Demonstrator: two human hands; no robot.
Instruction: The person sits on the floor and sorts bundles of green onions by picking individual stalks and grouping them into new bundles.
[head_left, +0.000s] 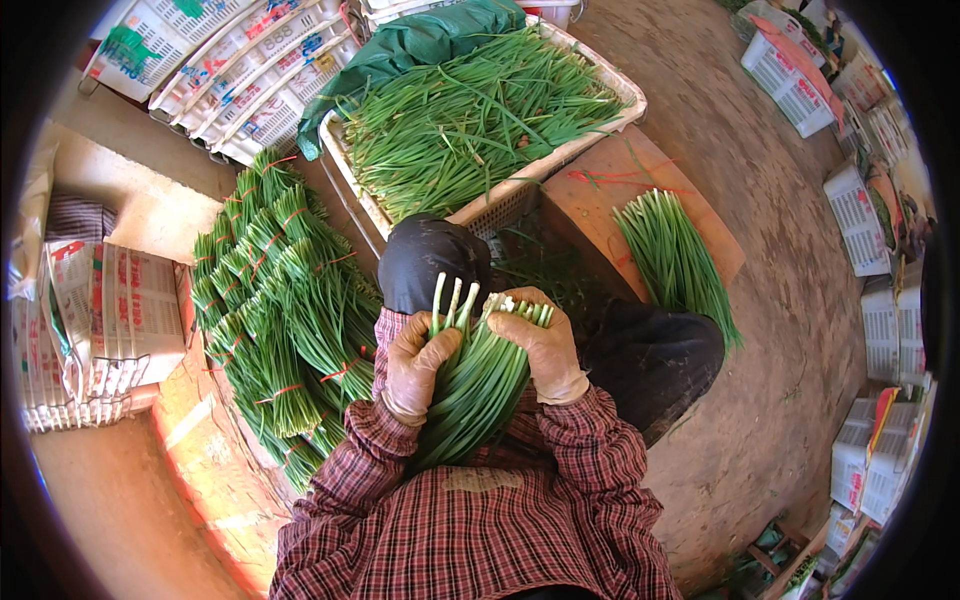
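My left hand (420, 360), in a thin glove, grips a few garlic chive stalks (454, 300) whose pale ends stick up past the fingers. Beside it my right hand (544, 349), gloved too, is closed around a thicker bunch of garlic chives (480, 397). The white cut ends of that bunch show above my right thumb, and its green leaves hang down over my lap. In front stands a white plastic crate (517, 184) heaped with loose garlic chives (480, 120). A loose bunch of chives (671, 255) lies on a board-like surface (592, 187) at the right.
Several tied chive bundles (277, 300) with red ties are piled at my left. Red ties (615, 177) lie on the board. Green woven sheeting (420, 45) drapes the crate's far edge. Stacked white crates (255, 75) stand at the far left; more crates (791, 79) line the right.
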